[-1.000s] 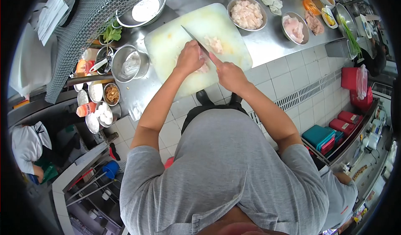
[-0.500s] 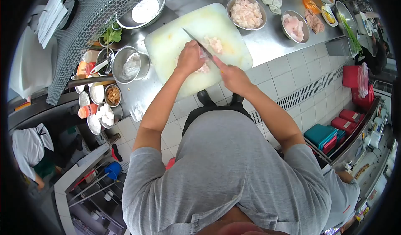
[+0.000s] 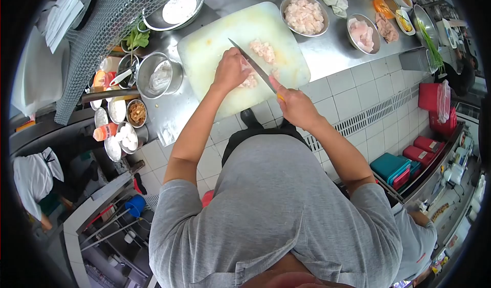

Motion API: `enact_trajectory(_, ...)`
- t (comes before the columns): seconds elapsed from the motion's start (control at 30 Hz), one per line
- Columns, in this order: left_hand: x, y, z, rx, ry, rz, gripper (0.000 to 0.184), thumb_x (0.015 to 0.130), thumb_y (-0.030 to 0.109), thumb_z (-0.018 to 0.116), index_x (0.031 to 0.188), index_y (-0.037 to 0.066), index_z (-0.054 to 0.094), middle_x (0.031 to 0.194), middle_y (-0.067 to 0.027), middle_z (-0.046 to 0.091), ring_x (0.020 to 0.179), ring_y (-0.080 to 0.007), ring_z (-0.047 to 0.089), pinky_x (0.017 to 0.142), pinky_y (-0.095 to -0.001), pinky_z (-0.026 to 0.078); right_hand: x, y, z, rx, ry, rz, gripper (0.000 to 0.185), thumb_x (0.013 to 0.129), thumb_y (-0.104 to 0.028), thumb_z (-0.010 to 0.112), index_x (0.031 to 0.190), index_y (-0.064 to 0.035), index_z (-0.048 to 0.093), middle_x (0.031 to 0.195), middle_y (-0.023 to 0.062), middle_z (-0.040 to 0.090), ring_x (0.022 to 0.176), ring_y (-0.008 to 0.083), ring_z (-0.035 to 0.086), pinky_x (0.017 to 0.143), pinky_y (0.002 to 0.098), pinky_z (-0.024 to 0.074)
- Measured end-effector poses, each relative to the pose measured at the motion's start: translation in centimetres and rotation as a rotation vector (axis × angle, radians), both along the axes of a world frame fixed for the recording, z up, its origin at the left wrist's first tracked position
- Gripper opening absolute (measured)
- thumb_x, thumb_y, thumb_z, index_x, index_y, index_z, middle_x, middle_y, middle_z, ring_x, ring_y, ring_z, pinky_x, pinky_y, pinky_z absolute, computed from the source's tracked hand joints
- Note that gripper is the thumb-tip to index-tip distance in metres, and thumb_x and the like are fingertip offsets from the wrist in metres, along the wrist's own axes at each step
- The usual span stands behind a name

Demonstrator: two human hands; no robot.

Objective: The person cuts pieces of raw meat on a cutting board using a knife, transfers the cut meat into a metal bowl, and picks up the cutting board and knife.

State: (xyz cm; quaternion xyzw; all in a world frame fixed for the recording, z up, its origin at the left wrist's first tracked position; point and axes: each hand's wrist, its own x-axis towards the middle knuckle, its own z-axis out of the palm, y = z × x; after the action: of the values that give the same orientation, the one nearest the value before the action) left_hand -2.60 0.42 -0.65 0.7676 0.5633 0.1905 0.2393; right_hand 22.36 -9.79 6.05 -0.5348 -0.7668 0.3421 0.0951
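Note:
My right hand point(image 3: 297, 107) is closed round the yellow handle of a kitchen knife point(image 3: 251, 61). Its long blade slants up and left across the white cutting board point(image 3: 204, 58), just right of my left hand. The fingers of my left hand point(image 3: 231, 70) are curled down over pale pink raw chicken point(image 3: 249, 81), partly hidden beneath them. On the blade's far side lies a small heap of cut chicken pieces point(image 3: 263, 51), with a few bits near my right thumb.
Beyond the board stand a bowl of chopped chicken point(image 3: 305, 16) and a bowl of larger pieces point(image 3: 362, 34). A metal pot point(image 3: 159, 76) is close on the left, near a bowl of white powder point(image 3: 179, 9). Co-workers are at the far left point(image 3: 38, 178) and lower right point(image 3: 417, 237).
The knife and my right hand have shifted slightly right and down, away from my left hand. More cut pieces show on the blade's right side.

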Motion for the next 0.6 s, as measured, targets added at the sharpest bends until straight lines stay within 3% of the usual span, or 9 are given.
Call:
enact_trajectory(0.17, 0.1, -0.1, -0.2, 0.013, -0.027, 0.014, 0.023, 0.072, 0.012, 0.085, 0.084, 0.000, 0.070, 0.109, -0.0148, 0.066, 0.108, -0.0362, 0.064, 0.093, -0.0431, 0.055, -1.3, 1.0, -1.5, 0.020, -0.049, 0.035, 0.073, 0.096, -0.005, 0.060, 0.164, -0.0141, 0.035, 0.089, 0.0225, 0.070, 0.083, 0.0418, 0.069, 0.080, 0.0504, 0.0553)
enact_trajectory(0.27, 0.2, 0.1, 0.0, 0.010, -0.026, 0.020, 0.023, 0.071, 0.011, 0.085, 0.084, 0.000, 0.070, 0.107, -0.0149, 0.066, 0.106, -0.0358, 0.065, 0.091, -0.0434, 0.056, -3.6, 2.8, -4.2, 0.115, 0.005, 0.018, 0.084, 0.086, 0.002, 0.058, 0.165, -0.0105, 0.033, 0.087, 0.0247, 0.068, 0.083, 0.0422, 0.069, 0.076, 0.0520, 0.0565)
enact_trajectory(0.43, -0.1, 0.1, -0.4, -0.016, -0.063, 0.019, 0.019, 0.072, 0.008, 0.082, 0.082, 0.001, 0.068, 0.106, -0.0153, 0.063, 0.110, -0.0368, 0.062, 0.093, -0.0451, 0.055, -1.7, 0.3, -1.3, -0.014, -0.098, 0.045, 0.081, 0.090, 0.000, 0.057, 0.165, -0.0105, 0.032, 0.087, 0.0261, 0.067, 0.081, 0.0439, 0.068, 0.075, 0.0529, 0.0555)
enact_trajectory(0.53, 0.3, -0.3, 0.1, 0.030, -0.093, 0.028, 0.020, 0.071, 0.008, 0.083, 0.083, 0.000, 0.069, 0.102, -0.0152, 0.066, 0.102, -0.0354, 0.066, 0.089, -0.0429, 0.056, -1.9, -0.2, -1.7, -0.017, -0.103, 0.050, 0.079, 0.091, 0.001, 0.056, 0.165, -0.0097, 0.031, 0.086, 0.0269, 0.067, 0.080, 0.0442, 0.068, 0.074, 0.0530, 0.0551)
enact_trajectory(0.6, 0.3, 0.0, -0.3, -0.011, -0.076, 0.027, 0.019, 0.072, 0.008, 0.082, 0.082, 0.001, 0.068, 0.103, -0.0151, 0.065, 0.105, -0.0364, 0.064, 0.090, -0.0442, 0.056, -3.5, 1.3, -2.9, 0.023, -0.089, 0.032, 0.080, 0.090, 0.001, 0.055, 0.166, -0.0100, 0.031, 0.087, 0.0271, 0.067, 0.080, 0.0439, 0.069, 0.075, 0.0527, 0.0558)
